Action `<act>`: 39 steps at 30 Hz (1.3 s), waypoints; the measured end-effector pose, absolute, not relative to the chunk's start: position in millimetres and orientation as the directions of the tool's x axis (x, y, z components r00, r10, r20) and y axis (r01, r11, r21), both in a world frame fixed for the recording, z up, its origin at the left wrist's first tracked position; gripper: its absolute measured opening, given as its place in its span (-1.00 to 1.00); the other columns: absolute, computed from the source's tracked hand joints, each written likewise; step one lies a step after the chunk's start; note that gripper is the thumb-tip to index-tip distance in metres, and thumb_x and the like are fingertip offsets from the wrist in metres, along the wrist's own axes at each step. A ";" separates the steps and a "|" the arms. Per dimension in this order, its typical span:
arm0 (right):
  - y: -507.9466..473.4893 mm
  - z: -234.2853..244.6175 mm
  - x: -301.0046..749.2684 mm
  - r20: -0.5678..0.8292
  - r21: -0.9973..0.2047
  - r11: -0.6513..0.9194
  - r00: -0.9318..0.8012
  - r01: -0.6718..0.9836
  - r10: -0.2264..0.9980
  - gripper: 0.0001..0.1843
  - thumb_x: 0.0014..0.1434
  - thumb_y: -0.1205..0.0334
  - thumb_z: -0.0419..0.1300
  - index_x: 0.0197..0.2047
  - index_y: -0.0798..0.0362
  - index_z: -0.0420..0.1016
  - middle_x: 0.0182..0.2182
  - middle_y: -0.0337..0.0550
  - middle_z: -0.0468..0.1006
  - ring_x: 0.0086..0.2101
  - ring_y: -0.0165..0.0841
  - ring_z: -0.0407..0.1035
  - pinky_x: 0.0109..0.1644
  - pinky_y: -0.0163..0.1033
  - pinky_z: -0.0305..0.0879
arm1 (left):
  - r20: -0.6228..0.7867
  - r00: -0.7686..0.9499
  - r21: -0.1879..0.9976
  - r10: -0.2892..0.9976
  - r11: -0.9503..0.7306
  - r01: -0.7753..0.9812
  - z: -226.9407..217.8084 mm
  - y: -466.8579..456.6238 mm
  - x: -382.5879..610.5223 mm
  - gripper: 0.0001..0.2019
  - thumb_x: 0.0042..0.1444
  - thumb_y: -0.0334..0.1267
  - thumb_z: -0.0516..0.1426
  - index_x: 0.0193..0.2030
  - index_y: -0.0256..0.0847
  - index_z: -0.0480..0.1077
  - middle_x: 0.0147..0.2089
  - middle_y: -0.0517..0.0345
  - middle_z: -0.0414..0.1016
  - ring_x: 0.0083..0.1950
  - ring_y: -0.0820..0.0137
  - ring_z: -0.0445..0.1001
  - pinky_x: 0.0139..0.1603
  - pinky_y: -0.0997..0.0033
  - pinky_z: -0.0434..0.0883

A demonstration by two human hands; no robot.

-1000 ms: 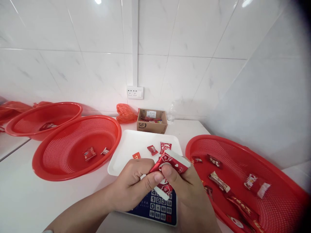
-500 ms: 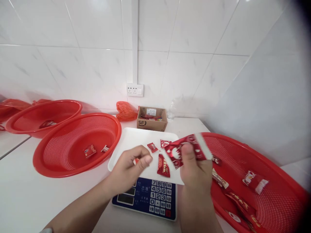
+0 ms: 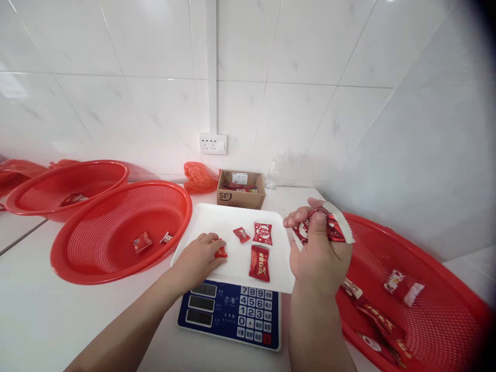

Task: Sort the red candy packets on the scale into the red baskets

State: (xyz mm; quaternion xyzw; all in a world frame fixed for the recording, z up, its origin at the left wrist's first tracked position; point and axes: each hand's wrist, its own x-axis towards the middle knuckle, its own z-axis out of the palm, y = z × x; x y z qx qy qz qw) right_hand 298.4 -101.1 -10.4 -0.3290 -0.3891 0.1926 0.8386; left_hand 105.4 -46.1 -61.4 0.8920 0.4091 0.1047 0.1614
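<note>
My left hand point(image 3: 199, 261) is low over the left part of the white scale tray point(image 3: 205, 217), its fingers curled round a small red candy packet point(image 3: 220, 251). My right hand point(image 3: 320, 243) is raised at the tray's right edge, closed on a red snack packet point(image 3: 335, 227) with white crimped ends. Between the hands, a tiny red candy packet point(image 3: 242, 235), a red-and-white packet point(image 3: 263, 233) and a dark red packet with gold print point(image 3: 259, 263) lie flat on the tray. The scale's blue keypad panel point(image 3: 228, 315) sits below.
A red basket point(image 3: 437, 263) with several packets stands at the right. Two more red baskets, one nearer point(image 3: 89, 248) and one farther point(image 3: 31, 204), hold packets at the left. Behind the tray are a cardboard box point(image 3: 240, 199) of packets and an orange plastic bag point(image 3: 199, 178).
My left hand has lowered onto the tray with the small red packet. My right hand has moved up and to the right with its packet, uncovering the red-and-white one.
</note>
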 end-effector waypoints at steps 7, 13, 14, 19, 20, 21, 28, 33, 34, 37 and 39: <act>-99.7 -15.2 301.0 0.546 -0.724 0.689 0.597 -0.016 0.588 -0.87 0.30 0.14 0.14 -0.18 -0.02 0.46 -0.51 -0.30 0.33 -0.49 -0.45 0.25 -0.38 -0.28 0.25 | 0.153 0.554 0.413 0.818 -0.562 0.716 -68.4 -40.7 106.9 -0.72 0.28 -0.35 -0.06 -0.09 -0.24 0.48 -0.01 -0.11 0.57 -0.01 0.17 0.52 0.03 0.15 0.43; -103.0 -18.9 302.9 0.541 -0.838 0.521 0.364 0.161 0.758 -0.80 0.33 0.11 0.11 -0.08 -0.03 0.49 -0.46 -0.27 0.47 -0.45 -0.43 0.37 -0.36 -0.29 0.34 | 0.252 0.411 0.514 0.876 -0.480 0.711 -60.7 -35.4 104.8 -0.74 0.28 -0.31 -0.09 -0.20 -0.21 0.42 -0.23 -0.04 0.58 -0.22 0.22 0.54 -0.21 0.27 0.43; -103.9 -18.3 302.4 0.522 -0.853 0.481 0.334 0.203 0.785 -0.78 0.31 0.10 0.13 -0.06 -0.03 0.49 -0.43 -0.26 0.49 -0.43 -0.42 0.40 -0.33 -0.29 0.36 | 0.263 0.389 0.541 0.883 -0.469 0.698 -56.3 -36.2 105.2 -0.74 0.30 -0.28 -0.10 -0.21 -0.21 0.40 -0.29 0.00 0.57 -0.29 0.26 0.53 -0.27 0.31 0.43; -107.0 -12.3 294.9 0.410 -0.883 0.352 0.148 0.309 0.900 -0.69 0.23 0.03 0.20 -0.01 -0.02 0.48 -0.30 -0.21 0.55 -0.33 -0.38 0.44 -0.22 -0.27 0.40 | 0.320 0.341 0.733 0.884 -0.459 0.501 -30.5 -51.1 111.5 -0.75 0.32 -0.18 -0.08 -0.27 -0.20 0.34 -0.49 0.24 0.41 -0.48 0.44 0.41 -0.43 0.50 0.36; -107.4 -11.0 292.9 0.374 -0.897 0.330 0.106 0.295 0.921 -0.68 0.22 0.02 0.21 -0.02 -0.02 0.48 -0.30 -0.21 0.55 -0.35 -0.39 0.44 -0.24 -0.28 0.40 | 0.338 0.329 0.773 0.881 -0.460 0.436 -26.0 -55.1 113.4 -0.76 0.30 -0.18 -0.06 -0.27 -0.20 0.35 -0.50 0.25 0.39 -0.48 0.46 0.39 -0.45 0.52 0.34; -107.7 -9.8 290.8 0.339 -0.911 0.310 0.065 0.271 0.938 -0.67 0.20 0.02 0.23 -0.03 -0.02 0.48 -0.30 -0.22 0.55 -0.37 -0.40 0.43 -0.28 -0.30 0.40 | 0.356 0.320 0.802 0.878 -0.463 0.377 -22.0 -59.1 115.4 -0.78 0.29 -0.18 -0.03 -0.27 -0.20 0.36 -0.51 0.27 0.38 -0.49 0.47 0.36 -0.46 0.53 0.32; -108.7 -8.8 282.0 0.321 -0.938 0.325 -0.052 0.120 0.946 -0.72 0.09 0.25 0.29 -0.09 -0.06 0.47 -0.25 -0.24 0.56 -0.30 -0.38 0.47 -0.22 -0.27 0.46 | 0.440 0.385 0.871 0.811 -0.490 0.038 -12.2 -76.9 124.0 -0.84 0.32 -0.18 0.02 -0.16 -0.20 0.33 -0.40 0.22 0.41 -0.37 0.46 0.42 -0.32 0.48 0.40; -107.5 -10.1 283.6 0.289 -0.954 0.288 0.001 0.086 0.957 -0.70 0.09 0.18 0.31 -0.07 -0.03 0.47 -0.31 -0.24 0.58 -0.35 -0.38 0.49 -0.27 -0.27 0.47 | 0.499 0.391 0.838 0.773 -0.546 0.011 -15.9 -78.9 122.5 -0.84 0.29 -0.31 0.07 0.00 -0.13 0.31 -0.21 0.16 0.48 -0.25 0.47 0.46 -0.23 0.49 0.44; -107.3 -9.4 284.1 0.274 -0.956 0.274 -0.018 0.106 0.962 -0.64 0.07 0.17 0.33 -0.04 -0.04 0.47 -0.26 -0.23 0.59 -0.30 -0.36 0.50 -0.23 -0.25 0.47 | 0.536 0.391 0.799 0.748 -0.599 0.052 -16.2 -79.0 122.3 -0.80 0.28 -0.35 0.07 0.03 -0.12 0.31 -0.17 0.15 0.51 -0.22 0.47 0.47 -0.20 0.49 0.43; -106.9 -7.3 285.0 0.257 -0.945 0.281 -0.151 0.169 0.955 -0.58 0.09 0.16 0.34 0.04 -0.06 0.48 -0.13 -0.18 0.60 -0.14 -0.29 0.50 -0.03 -0.17 0.44 | 0.615 0.415 0.682 0.670 -0.717 0.145 -16.3 -79.3 123.4 -0.71 0.23 -0.44 0.09 0.06 -0.08 0.32 -0.13 0.15 0.53 -0.17 0.45 0.49 -0.11 0.45 0.42; -106.8 -7.4 286.1 0.292 -0.925 0.328 -0.191 0.192 0.937 -0.67 0.18 0.11 0.27 0.02 -0.05 0.51 -0.13 -0.16 0.61 -0.10 -0.27 0.49 0.03 -0.13 0.42 | 0.645 0.377 0.668 0.665 -0.730 0.144 -16.9 -77.9 125.3 -0.73 0.21 -0.43 0.11 0.03 -0.10 0.32 -0.24 0.19 0.51 -0.24 0.46 0.47 -0.17 0.46 0.42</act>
